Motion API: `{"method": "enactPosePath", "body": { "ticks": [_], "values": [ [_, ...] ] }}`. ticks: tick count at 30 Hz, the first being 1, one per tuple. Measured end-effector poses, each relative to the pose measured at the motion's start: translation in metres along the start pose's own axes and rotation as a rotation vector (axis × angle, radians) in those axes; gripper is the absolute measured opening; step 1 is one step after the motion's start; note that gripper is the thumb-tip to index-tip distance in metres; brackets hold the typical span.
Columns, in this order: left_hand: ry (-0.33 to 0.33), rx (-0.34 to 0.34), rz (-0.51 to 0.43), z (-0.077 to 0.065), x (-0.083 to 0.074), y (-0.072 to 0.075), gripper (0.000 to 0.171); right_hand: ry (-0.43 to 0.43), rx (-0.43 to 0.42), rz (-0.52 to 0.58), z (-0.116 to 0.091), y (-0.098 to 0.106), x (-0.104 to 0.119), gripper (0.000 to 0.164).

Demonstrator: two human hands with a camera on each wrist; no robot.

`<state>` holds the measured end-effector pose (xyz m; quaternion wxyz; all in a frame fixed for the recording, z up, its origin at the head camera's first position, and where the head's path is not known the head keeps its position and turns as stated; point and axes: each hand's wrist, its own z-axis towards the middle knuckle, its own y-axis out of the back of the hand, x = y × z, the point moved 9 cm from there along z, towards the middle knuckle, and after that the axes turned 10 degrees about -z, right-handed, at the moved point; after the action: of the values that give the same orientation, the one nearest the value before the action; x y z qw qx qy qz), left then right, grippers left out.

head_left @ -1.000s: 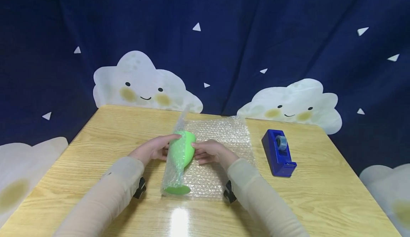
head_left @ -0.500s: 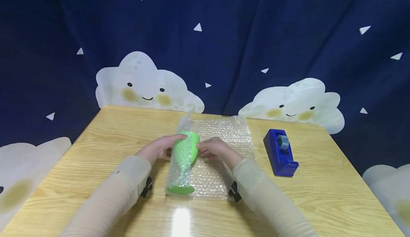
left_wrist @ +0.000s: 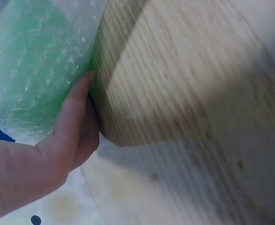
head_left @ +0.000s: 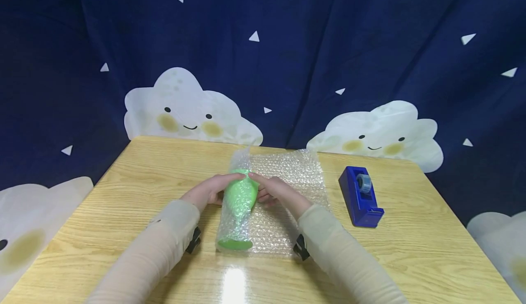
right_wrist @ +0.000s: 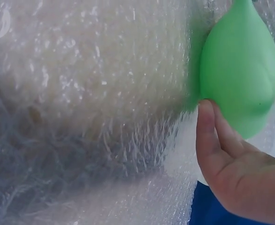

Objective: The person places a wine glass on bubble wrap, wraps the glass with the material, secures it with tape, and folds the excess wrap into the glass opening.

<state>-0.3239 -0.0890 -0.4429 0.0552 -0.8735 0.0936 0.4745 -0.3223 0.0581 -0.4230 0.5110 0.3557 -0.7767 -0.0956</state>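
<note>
The green goblet (right_wrist: 240,68) lies sideways on bubble wrap (head_left: 293,176) on the desk (head_left: 415,235), bowl pointing away from the person, long axis running front to back, gripped between partly curled left hand (head_left: 210,191) and right hand (head_left: 276,190), the flap covering more than a second ago.

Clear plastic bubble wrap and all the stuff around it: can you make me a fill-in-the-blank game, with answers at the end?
1. The smooth goblet lying on clear plastic bubble wrap is coloured ____.
2. The boxy blue dispenser holds a roll of ____.
3. The person's left hand and right hand are at the goblet; the dispenser is nearer the ____ one.
4. The big puffy white shapes on the dark blue curtain are ____.

Missing words: green; tape; right; clouds.
</note>
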Motion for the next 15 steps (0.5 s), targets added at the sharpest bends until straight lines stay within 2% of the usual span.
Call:
{"method": "enactPosePath", "body": {
  "ticks": [6,15],
  "values": [
    [-0.009,0.001,0.027,0.0002,-0.0010,-0.0035,0.074,-0.021,-0.008,-0.008,-0.0021,-0.0026,-0.0023,0.073],
    [-0.009,-0.024,0.054,0.0021,-0.0009,-0.0074,0.078,-0.016,-0.008,-0.018,0.0001,-0.0040,-0.0056,0.055]
  ]
}}
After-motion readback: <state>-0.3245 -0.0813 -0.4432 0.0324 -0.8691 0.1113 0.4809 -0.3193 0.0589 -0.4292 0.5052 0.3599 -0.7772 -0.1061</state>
